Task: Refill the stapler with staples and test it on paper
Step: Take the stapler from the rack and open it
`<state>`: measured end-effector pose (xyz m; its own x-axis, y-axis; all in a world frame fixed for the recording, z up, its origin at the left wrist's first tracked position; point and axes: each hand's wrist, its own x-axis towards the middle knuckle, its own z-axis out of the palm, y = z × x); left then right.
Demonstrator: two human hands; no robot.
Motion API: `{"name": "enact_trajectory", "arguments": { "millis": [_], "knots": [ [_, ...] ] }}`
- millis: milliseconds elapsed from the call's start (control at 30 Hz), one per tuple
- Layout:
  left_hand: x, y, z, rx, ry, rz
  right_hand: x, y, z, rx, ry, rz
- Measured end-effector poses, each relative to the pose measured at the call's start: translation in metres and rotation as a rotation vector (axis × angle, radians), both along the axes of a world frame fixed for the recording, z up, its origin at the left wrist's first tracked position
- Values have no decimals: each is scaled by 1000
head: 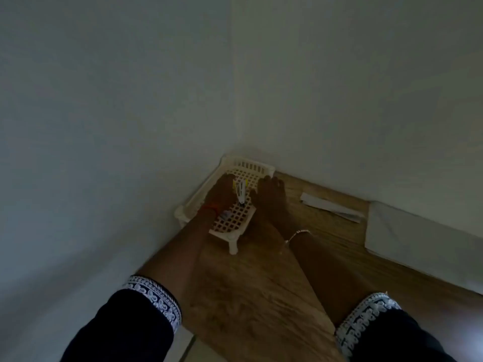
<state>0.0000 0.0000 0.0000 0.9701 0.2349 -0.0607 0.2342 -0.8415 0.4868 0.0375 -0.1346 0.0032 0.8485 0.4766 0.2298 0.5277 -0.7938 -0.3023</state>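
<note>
A white wall (pixel 104 100) closes the left side and meets a second wall (pixel 366 87) in a corner, and a wooden table (pixel 248 296) is pushed into that corner. Tight against both walls sits a white lattice basket (pixel 232 220) on short legs, its long sides running from the near left towards the corner. The left hand (pixel 219 194) reaches over the basket's left rim and lies against the stapler (pixel 241 191); in the dim light it is unclear whether the fingers actually close round it. A red thread (pixel 209 207) circles that wrist. The stapler is inside the basket, near its middle, white with a yellow part, its long axis running roughly away from the person with the narrower end pointing back towards them. A small pale thing (pixel 225 215) lies in the basket's near left part, too blurred to name.

The right hand (pixel 270 197) rests just beside the basket's right rim, fingers loosely curved and holding nothing, a thin bracelet (pixel 298 235) on the wrist. Further right, a folded paper (pixel 332 207) lies flat close to the far wall, and beyond it a white cloth (pixel 407 239) covers the table's right end. Bare table surface lies open between the forearms, up to the near edge.
</note>
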Motion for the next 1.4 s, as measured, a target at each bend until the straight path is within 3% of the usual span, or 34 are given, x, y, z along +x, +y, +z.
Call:
{"name": "enact_trajectory", "arguments": {
  "millis": [233, 500, 600, 800, 1000, 1300, 1400],
  "knots": [
    [24, 26, -22, -68, 56, -73, -1, 35, -16, -149, 158, -35],
    [40, 33, -35, -130, -74, -42, 6, 47, -24, -145, 201, -106],
    [49, 36, -30, -176, -191, 23, 8, 46, -24, -102, 194, -111],
    [63, 24, 9, -271, -393, -64, 21, 22, -1, 0, 112, -224],
    [71, -41, 24, -439, -464, -161, 16, -46, 19, 139, 18, -365],
    [30, -203, -3, -681, -101, -192, -46, -210, 6, 117, 183, -517],
    [2, -255, -16, -903, 44, -147, -75, -264, -8, 169, 246, -552]
  ]
}}
